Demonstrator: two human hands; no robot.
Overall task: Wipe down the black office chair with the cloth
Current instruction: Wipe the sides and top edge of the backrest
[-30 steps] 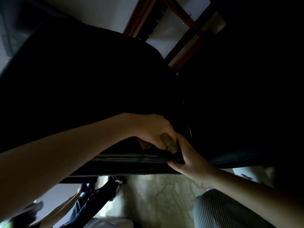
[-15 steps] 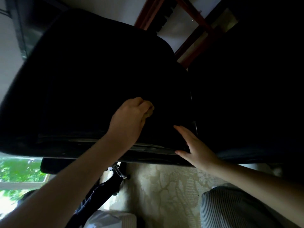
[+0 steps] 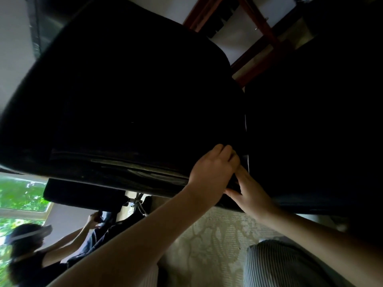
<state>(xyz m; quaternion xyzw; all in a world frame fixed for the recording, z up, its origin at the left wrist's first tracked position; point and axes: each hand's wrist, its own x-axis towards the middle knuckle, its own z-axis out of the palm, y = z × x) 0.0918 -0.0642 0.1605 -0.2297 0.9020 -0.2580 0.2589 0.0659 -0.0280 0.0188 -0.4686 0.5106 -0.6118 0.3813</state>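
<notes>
Chair (image 3: 128,104) stretches above left hand (image 3: 214,168) and right hand (image 3: 249,190), both touching its edge.

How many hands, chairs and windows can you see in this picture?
Hands: 3 (left hand, right hand, another person's hand)
Chairs: 1, the black office chair
Windows: 1, the window with green leaves outside
Total: 5

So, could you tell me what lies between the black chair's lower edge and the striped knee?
In the head view, only cream patterned carpet, with the right forearm crossing above it.
</notes>
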